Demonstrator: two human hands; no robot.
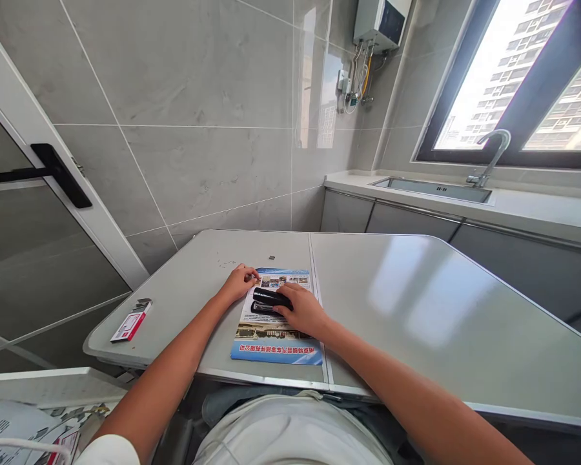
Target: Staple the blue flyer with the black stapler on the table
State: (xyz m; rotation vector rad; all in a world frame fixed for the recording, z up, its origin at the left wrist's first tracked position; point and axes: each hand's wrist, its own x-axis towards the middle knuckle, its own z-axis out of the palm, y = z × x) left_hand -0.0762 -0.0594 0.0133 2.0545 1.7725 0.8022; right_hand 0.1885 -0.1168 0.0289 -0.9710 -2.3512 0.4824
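Note:
A colour-printed leaflet (274, 339) with a blue lower band lies flat on the grey folding table (416, 303) in front of me. My right hand (303, 309) is wrapped over a black stapler (270, 299) that rests on the leaflet's upper part. My left hand (238, 282) sits at the leaflet's top left corner, fingers curled and pinched at the paper's edge. Tiny loose staples (225, 263) are scattered on the table just beyond my left hand.
A small red and white box (130, 322) lies near the table's left edge. Behind the table a tiled wall rises, with a door and black handle (53, 173) at left. A counter with sink and tap (489, 161) runs under the window at right.

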